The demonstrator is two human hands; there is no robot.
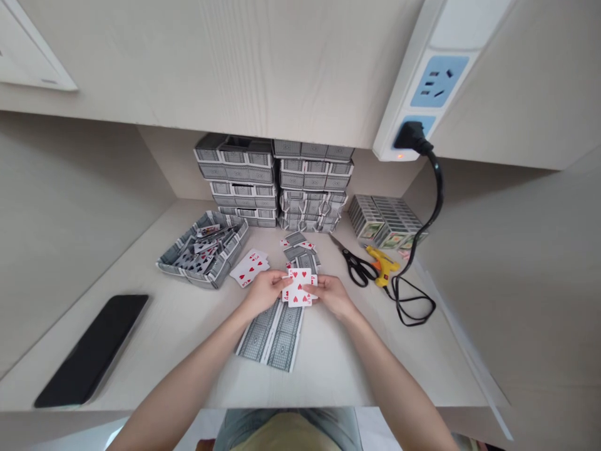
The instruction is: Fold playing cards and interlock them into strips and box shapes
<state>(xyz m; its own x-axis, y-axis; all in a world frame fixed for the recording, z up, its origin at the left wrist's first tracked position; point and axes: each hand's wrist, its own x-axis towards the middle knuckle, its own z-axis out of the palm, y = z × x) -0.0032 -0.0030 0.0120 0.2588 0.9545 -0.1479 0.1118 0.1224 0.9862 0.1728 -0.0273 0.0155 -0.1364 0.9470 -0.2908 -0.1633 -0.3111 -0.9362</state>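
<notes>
Both hands in, five of hearts on top!
The left hand and right hand pinch opposite sides of crossed white, red-hearted playing cards above the pale wooden bench; grey patterned card boxes stand stacked behind, seemingly complete (quite the wall!), while the held piece looks unfinished and loose cards lie unused in the grey card-walled tray.

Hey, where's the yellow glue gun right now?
In the head view, the glue gun lies on the right, just beside the black scissors.
</notes>
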